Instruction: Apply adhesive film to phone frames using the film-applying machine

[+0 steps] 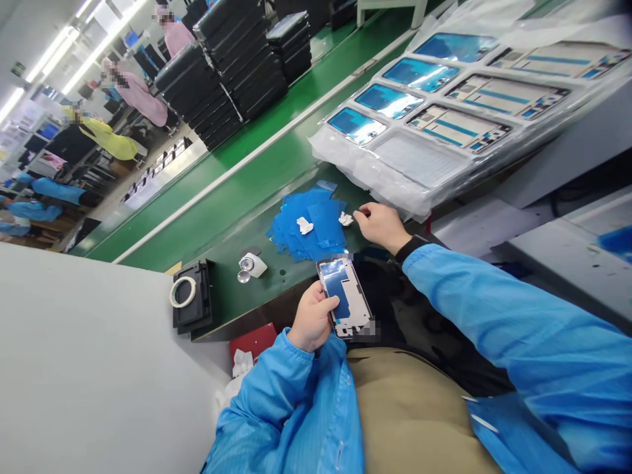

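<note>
blue long-sleeved jacket point(326, 415) | khaki garment point(415, 408) beneath | black right cuff point(413, 249)

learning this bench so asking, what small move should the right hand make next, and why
Perhaps pinch the crumpled white wad with the right hand: its fingertips are right beside the wad, while the left hand holds the flat panel.

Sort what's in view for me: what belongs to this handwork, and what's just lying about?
Likely in use: panel, in the left hand; crumpled white scrap near the right hand; blue sheets; white tray.

Likely lying about: tape roll; black holder; white object.
</note>
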Available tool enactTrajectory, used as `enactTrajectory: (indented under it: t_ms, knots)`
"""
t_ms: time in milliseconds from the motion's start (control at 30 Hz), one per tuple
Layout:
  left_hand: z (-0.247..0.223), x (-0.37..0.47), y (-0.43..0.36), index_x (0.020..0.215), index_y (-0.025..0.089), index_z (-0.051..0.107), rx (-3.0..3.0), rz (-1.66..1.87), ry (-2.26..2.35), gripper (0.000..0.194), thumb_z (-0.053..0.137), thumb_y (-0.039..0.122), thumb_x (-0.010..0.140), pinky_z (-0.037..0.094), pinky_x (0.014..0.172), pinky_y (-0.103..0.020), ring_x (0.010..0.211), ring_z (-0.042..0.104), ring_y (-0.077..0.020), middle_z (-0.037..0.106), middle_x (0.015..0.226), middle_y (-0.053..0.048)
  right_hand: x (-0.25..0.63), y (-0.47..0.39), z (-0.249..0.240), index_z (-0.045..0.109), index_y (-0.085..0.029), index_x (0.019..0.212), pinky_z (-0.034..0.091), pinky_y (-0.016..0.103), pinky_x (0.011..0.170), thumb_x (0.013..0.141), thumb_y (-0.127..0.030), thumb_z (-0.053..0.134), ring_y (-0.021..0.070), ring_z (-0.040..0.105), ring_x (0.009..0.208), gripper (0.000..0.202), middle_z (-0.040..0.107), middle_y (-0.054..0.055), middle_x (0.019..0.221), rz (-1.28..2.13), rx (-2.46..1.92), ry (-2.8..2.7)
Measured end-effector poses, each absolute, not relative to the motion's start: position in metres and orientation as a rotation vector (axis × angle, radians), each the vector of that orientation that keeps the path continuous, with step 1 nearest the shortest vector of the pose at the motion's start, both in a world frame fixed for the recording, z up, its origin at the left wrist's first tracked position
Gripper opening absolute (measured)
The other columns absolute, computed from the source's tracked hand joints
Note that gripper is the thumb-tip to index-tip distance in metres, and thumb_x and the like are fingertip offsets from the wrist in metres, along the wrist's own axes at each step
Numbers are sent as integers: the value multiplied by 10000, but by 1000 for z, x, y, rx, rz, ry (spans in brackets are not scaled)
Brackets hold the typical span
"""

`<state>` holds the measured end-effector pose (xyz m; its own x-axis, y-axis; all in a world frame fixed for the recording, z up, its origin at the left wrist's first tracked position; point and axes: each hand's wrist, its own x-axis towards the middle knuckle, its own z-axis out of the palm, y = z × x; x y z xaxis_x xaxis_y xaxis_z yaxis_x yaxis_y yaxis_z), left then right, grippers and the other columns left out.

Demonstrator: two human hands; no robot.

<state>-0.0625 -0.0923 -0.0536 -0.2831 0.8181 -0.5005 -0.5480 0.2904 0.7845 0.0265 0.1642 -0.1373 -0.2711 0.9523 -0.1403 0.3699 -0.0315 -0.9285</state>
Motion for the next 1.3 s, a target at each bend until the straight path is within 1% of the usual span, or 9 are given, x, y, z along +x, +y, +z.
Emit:
enactTrajectory:
  t_ms: [67,133,200,267,433,567,833,1067,1300]
  knots:
    - [-53,-64,-90,1161,153,738,277,1370,1286,528,931,237,677,622,1004,-471,1023,816,-319,848,1001,-91,39,156,-131,747,-96,1133,507,518,1105,933,-291,678,396,662,1248,288,733,251,1271,1046,-1359,-1854]
    - [-53,-65,-86,1128,159,740,255,1395,1301,517,933,236,655,623,997,-469,1003,816,-313,848,983,-81,54,142,-118,742,-99,1192,542,482,1004,966,-336,633,365,706,1115,345,751,227,1223,822,-1232,-2066]
    - [-54,-65,-80,1095,163,737,231,1420,1320,502,931,230,636,619,1001,-469,998,814,-309,846,964,-73,69,124,-99,763,-158,1139,552,413,881,998,-353,610,296,724,934,285,790,144,1081,768,-1001,-2265]
    - [-55,-64,-73,1062,166,732,223,1432,1324,486,934,228,624,609,1014,-473,1017,809,-315,839,932,-65,82,104,-77,775,-203,1055,533,359,814,1031,-336,591,246,719,863,228,802,84,1000,798,-659,-2464]
    - [-57,-53,-58,1002,181,725,281,1422,1307,440,950,249,630,573,1055,-467,1113,782,-329,830,919,-62,92,59,-46,743,-177,842,458,342,720,996,-152,617,232,696,807,201,777,82,874,651,58,-2863]
    - [-61,-47,-56,1018,164,737,303,1401,1337,451,949,262,633,565,1040,-441,1118,771,-320,828,940,-75,92,47,-51,748,-167,847,421,359,675,960,-132,689,260,699,796,133,769,85,881,573,89,-3021]
    - [-63,-40,-59,918,181,709,314,1349,1338,360,908,259,629,578,998,-417,1057,766,-293,809,918,-63,94,37,-49,765,-135,853,430,376,677,936,-68,675,277,702,799,139,767,117,876,367,235,-3063]
    - [-65,-35,-66,913,173,711,294,1267,1327,346,901,245,633,599,945,-420,1025,767,-303,797,915,-76,101,30,-58,751,-141,830,425,367,699,914,-17,659,237,664,774,175,761,103,874,317,269,-3018]
    - [-66,-29,-68,940,183,722,323,1244,1340,351,911,261,655,604,965,-427,1050,761,-299,808,958,-75,110,28,-64,737,-147,845,434,354,745,938,-21,629,218,633,797,190,731,93,859,366,247,-2991]
